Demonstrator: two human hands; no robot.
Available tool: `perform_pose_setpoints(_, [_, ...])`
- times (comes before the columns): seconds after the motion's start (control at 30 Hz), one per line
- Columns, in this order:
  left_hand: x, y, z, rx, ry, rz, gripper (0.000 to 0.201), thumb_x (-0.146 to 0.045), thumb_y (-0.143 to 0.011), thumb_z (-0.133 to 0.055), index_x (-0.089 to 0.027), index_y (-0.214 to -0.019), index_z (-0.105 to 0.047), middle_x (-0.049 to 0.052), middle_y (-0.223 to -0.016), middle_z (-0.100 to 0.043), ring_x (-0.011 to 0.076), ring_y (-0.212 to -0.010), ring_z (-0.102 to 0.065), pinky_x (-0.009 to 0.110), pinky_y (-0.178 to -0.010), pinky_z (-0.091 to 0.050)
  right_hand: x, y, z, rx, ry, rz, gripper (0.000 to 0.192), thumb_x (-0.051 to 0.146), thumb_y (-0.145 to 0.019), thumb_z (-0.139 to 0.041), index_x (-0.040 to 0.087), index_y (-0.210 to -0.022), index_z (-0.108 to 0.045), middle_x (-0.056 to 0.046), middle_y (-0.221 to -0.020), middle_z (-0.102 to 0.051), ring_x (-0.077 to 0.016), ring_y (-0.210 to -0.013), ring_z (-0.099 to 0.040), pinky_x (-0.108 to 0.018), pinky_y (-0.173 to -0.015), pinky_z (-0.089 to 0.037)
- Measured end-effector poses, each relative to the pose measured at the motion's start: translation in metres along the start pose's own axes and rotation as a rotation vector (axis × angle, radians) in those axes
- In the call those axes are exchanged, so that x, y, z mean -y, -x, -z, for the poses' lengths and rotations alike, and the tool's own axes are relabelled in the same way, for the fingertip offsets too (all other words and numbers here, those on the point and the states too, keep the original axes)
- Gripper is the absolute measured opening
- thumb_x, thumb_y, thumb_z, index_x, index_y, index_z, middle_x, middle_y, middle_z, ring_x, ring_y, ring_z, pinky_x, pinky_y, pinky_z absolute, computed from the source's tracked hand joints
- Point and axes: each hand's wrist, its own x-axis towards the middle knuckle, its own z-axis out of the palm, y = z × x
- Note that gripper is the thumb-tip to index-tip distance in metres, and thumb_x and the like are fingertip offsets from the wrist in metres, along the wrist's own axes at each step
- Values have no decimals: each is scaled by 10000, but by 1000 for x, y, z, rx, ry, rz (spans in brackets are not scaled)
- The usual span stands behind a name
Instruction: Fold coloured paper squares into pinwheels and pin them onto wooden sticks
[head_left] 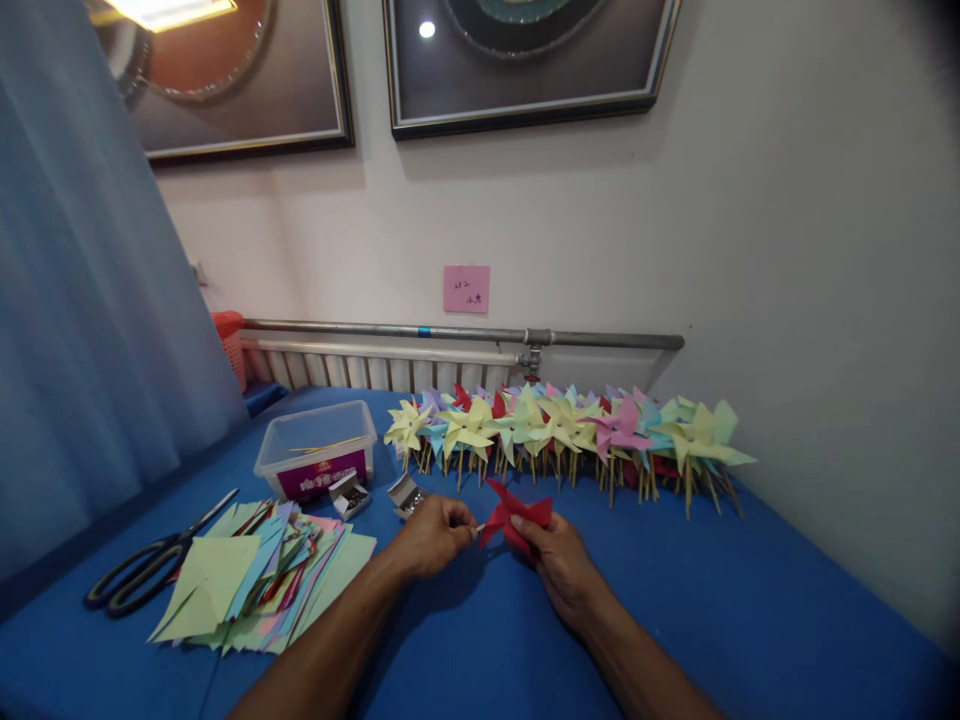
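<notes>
Your right hand (564,562) grips the red pinwheel (535,512) over the table (720,600); your left hand (433,537), fingers closed, pinches a thin pale stick (480,528) beside it. Pinwheels (559,428) stand packed behind; leftward are small boxes (349,496), a tub (315,438), paper (214,580) and scissors (154,562).

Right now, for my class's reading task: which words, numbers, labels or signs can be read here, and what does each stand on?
"252": handwritten, as it appears, on the pink note.
"小": below that, on the same note; the character after it is unclear.
Purple label on the clear plastic tub: pale characters, too blurred to read surely.
</notes>
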Motion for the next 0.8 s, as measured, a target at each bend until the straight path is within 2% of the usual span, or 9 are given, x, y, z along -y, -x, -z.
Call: perform_pose_setpoints(0.8, [3, -1, -1, -1, -32, 10, 151, -266, -715, -590, -132, -749, -651, -33, -595, -512, 101, -550, -398, 246, -531, -295, -2, -2, 2, -2, -8, 9, 343, 283, -500, -955, 148, -737, -746, -24, -689, -760, -149, -618, -656, -272, -652, -520])
